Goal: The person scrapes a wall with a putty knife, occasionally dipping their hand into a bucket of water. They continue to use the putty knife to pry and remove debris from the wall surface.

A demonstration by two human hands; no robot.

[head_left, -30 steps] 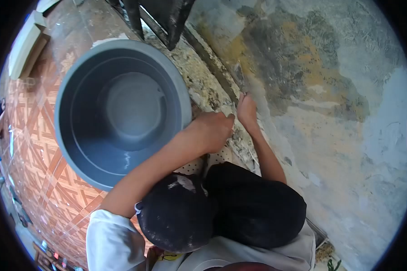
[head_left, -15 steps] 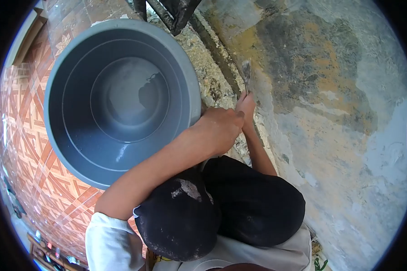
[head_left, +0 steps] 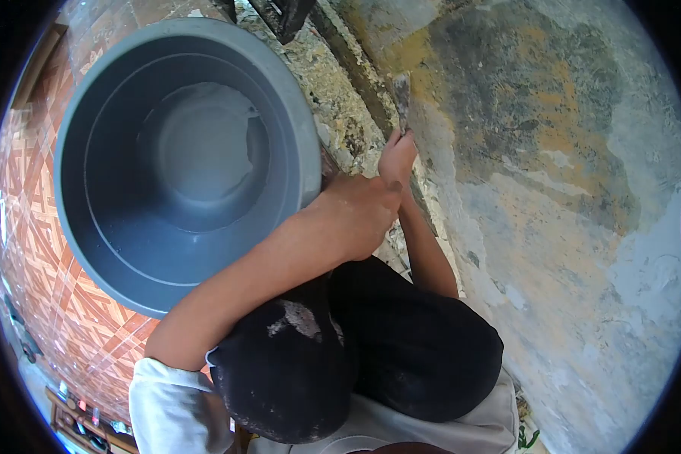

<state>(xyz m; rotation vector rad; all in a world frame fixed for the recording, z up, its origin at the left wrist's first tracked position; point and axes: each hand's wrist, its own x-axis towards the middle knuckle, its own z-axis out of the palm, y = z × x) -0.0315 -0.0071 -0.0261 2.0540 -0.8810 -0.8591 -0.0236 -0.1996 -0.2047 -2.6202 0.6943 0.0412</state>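
Note:
My right hand point(head_left: 398, 159) is closed round the grip of a putty knife point(head_left: 402, 98). Its flat, stained blade points away from me, close beside the rough wall point(head_left: 522, 151). My left hand point(head_left: 359, 216) is curled shut just below and left of my right wrist, its fingers turned away from view; I cannot tell what it holds. Left of that forearm stands a large grey plastic tub point(head_left: 310, 144), with a pale, shiny patch point(head_left: 204, 144) on its bottom. The tub's right rim lies near my left knuckles.
A strip of broken, crumbly mortar point(head_left: 340, 113) runs along the wall's foot. Orange patterned floor tiles point(head_left: 45, 227) spread out left of the tub. Dark legs of some furniture point(head_left: 284, 19) stand at the top. My black-clad knees point(head_left: 416, 348) are bent below my arms.
The putty knife and my right hand have moved up and slightly left. The tub and my left hand sit further left in view, and the pale patch in the tub has changed shape.

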